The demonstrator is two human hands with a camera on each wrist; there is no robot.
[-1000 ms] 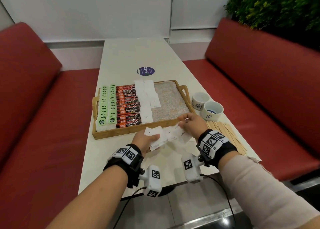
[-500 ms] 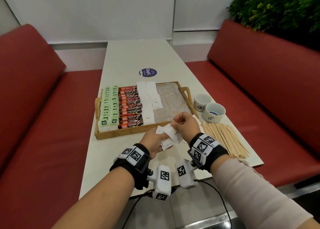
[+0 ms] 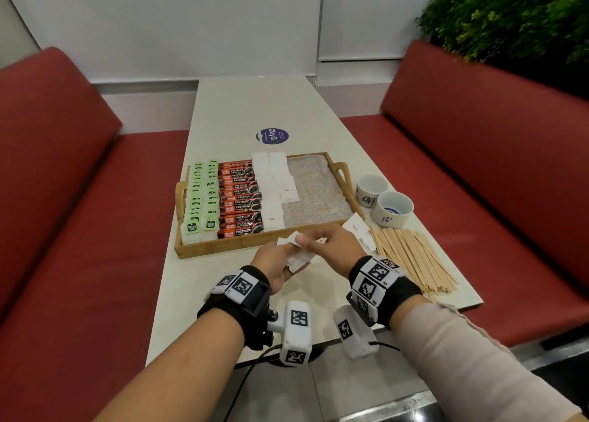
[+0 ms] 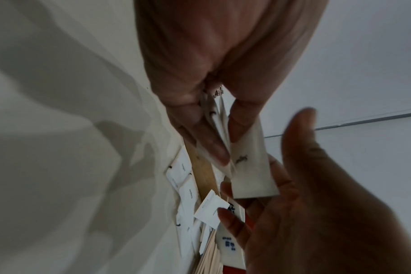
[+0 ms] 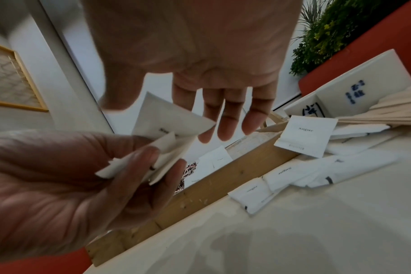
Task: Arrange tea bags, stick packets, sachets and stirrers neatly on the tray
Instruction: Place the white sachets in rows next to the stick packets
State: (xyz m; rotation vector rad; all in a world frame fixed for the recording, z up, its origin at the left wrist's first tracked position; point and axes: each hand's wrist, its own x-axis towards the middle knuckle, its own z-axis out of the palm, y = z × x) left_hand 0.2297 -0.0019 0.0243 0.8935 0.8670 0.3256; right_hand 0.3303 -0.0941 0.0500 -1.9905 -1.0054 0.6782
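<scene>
The left hand holds a small bundle of white paper sugar sachets between the thumb and the curled fingers, just in front of the near rim of the rectangular wooden tray. The right hand pinches one white sachet with thumb and index finger, while its other fingers are stretched out. On the tray lie two rows of green tea bags, a column of orange and black stick packets and a column of white sachets. More loose white sachets lie on the white table beside the heap of pale wooden stirrers, near two white ceramic cups.
</scene>
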